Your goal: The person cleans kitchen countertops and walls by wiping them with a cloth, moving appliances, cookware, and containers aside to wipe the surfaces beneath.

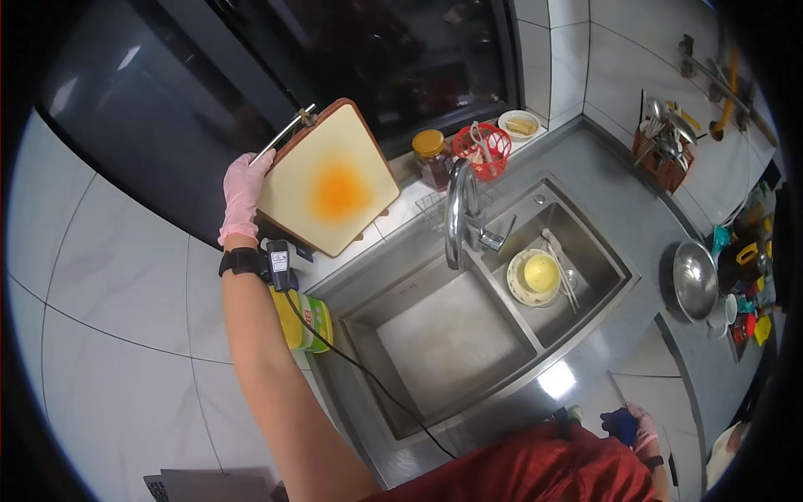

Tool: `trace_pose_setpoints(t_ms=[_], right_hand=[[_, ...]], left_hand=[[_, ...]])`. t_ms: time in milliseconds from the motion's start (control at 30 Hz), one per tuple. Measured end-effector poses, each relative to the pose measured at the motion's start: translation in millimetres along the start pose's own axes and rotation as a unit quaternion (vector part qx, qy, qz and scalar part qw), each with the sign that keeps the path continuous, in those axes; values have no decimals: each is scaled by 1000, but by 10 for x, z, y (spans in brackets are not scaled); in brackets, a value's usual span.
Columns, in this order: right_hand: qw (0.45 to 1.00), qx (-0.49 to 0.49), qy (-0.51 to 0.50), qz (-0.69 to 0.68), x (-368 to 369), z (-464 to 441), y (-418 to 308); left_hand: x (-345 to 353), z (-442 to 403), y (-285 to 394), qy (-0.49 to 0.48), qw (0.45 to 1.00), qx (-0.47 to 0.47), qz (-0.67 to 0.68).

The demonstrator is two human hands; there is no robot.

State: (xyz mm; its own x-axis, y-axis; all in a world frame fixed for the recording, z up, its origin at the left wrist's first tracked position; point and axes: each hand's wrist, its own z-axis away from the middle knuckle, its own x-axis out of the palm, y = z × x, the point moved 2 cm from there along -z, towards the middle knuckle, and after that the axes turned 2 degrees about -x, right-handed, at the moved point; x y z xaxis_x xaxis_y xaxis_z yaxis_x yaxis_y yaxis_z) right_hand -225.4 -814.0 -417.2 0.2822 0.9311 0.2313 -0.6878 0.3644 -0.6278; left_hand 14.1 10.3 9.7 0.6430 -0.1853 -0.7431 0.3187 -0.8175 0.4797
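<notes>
My left hand, in a pink glove, is closed at the metal handle of a cutting board. The board has a pale face, a brown rim and an orange stain in the middle, and it is upright and slanted at the window ledge. Low on the right, my right hand, also gloved in pink, is closed on a dark blue cloth. Part of that hand is hidden, and the cloth's exact kind is hard to make out.
Below lies a steel double sink with a faucet; bowls and chopsticks sit in its smaller basin. Along the ledge stand a jar, a red basket and a small dish. A metal bowl rests right.
</notes>
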Motion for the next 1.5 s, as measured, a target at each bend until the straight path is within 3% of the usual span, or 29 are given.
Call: trace_pose_setpoints(t_ms=[67, 167, 233, 300, 400, 633, 833, 933, 967, 1000, 1033, 1067, 1100, 1133, 1167, 1233, 1267, 1300, 1433, 1500], right_hand=[[999, 32, -2, -8, 71, 28, -86], [999, 35, 15, -17, 129, 43, 6], [1000, -13, 9, 11, 192, 109, -86], [1000, 16, -2, -13, 303, 188, -132], [1000, 25, -9, -1, 364, 284, -184], [999, 23, 10, 24, 232, 91, -86], [999, 19, 25, 12, 83, 2, -12], [1000, 2, -21, 20, 215, 75, -109], [999, 41, -19, -4, 379, 181, -239], [996, 73, -3, -41, 601, 411, -414], [992, 113, 2, -55, 870, 650, -628], [997, 67, -12, -21, 457, 339, -372], [999, 28, 22, -6, 725, 590, -592], [1000, -8, 14, 1, 566, 474, -467], [999, -44, 3, 15, 390, 278, -343], [997, -52, 4, 52, 381, 237, -445], [997, -56, 11, 59, 363, 244, -459], [996, -61, 14, 69, 318, 225, -460], [998, -39, -32, -48, 35, 161, -625], [994, -72, -27, -76, -195, 232, -788]], left_hand=[[69, 20, -70, -2, 996, -17, 87], [46, -58, -141, 5, 990, -4, 139], [52, -92, -194, 10, 988, -10, 155], [48, -77, -223, 8, 983, -31, 182], [124, -144, -349, 67, 991, 31, 113], [-57, 92, -78, 106, 993, -26, -41], [-31, 172, -86, 162, 986, 27, -28], [-184, 288, -7, 188, 981, 51, -3], [-162, 342, 103, 188, 980, 70, 18], [-163, 441, 246, 158, 978, 55, 126], [-136, 520, 322, 166, 978, 50, 119], [-66, 545, 274, 173, 975, 74, 117], [11, 589, 176, 168, 974, 107, 107], [114, 704, 186, 80, 958, 67, 267], [190, 841, 92, 153, 975, 101, 127], [314, 1195, 192, 150, 973, 148, 97], [401, 1345, 146, 151, 980, 113, 59], [527, 1440, 19, 108, 984, 103, 99], [735, 2081, 214, 50, 988, 145, 14], [736, 2365, 424, 44, 985, 156, 61]])
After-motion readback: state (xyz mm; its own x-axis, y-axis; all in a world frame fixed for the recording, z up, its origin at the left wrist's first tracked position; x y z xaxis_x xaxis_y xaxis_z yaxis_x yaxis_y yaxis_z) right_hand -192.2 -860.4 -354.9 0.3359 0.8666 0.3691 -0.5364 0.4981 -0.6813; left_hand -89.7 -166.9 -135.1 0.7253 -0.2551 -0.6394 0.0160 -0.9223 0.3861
